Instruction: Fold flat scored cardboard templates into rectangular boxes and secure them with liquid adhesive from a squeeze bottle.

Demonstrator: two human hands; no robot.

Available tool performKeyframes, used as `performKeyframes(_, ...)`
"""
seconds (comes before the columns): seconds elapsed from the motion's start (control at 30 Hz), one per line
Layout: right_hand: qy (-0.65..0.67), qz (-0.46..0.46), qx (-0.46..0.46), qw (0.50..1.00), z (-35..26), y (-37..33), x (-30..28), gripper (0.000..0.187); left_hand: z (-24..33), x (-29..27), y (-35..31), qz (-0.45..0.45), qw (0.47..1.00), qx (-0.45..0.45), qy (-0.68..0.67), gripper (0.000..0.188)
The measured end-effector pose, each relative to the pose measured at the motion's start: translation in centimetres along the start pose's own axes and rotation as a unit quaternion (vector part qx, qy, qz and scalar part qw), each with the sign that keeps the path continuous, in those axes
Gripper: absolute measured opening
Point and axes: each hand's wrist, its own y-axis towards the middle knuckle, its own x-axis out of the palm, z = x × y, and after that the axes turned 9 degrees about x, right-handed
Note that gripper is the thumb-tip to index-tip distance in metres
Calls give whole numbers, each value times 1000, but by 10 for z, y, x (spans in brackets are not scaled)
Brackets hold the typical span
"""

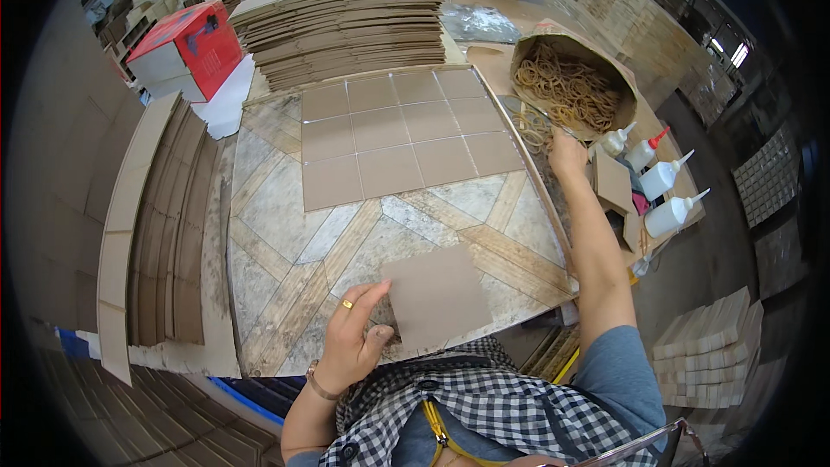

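Brown card (439, 298): at the near edge of the patterned tabletop (285, 251), nearest the worker, below a gridded brown sheet (382, 127).
Left hand (353, 333): fingertips meet the card's left edge, thumb spread apart; from here, I cannot tell whether they grip.
Right hand (566, 154): outstretched beside rubber bands (571, 91); its finger hold is unclear to me.
Bottles (664, 218): white, nozzled, beyond the right forearm.

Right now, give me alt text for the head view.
A person's left hand touches a brown card at a table's near edge; the right hand is beside rubber bands. Beyond lies a gridded sheet, then stacked cardboard.
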Motion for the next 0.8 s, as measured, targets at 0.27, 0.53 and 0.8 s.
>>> performKeyframes(0.27,75,214,-128,966,-12,-6,-17,16,-4,-6,3,29,998,-32,-46,46)
performKeyframes(0.53,450,-238,-391,767,-143,-190,-147,13,-23,-26,20,34,967,-107,-227,54)
performKeyframes(0.8,441,-308,-409,737,-149,-213,-165,16,-5,-36,43,-4,985,-125,-121,22)
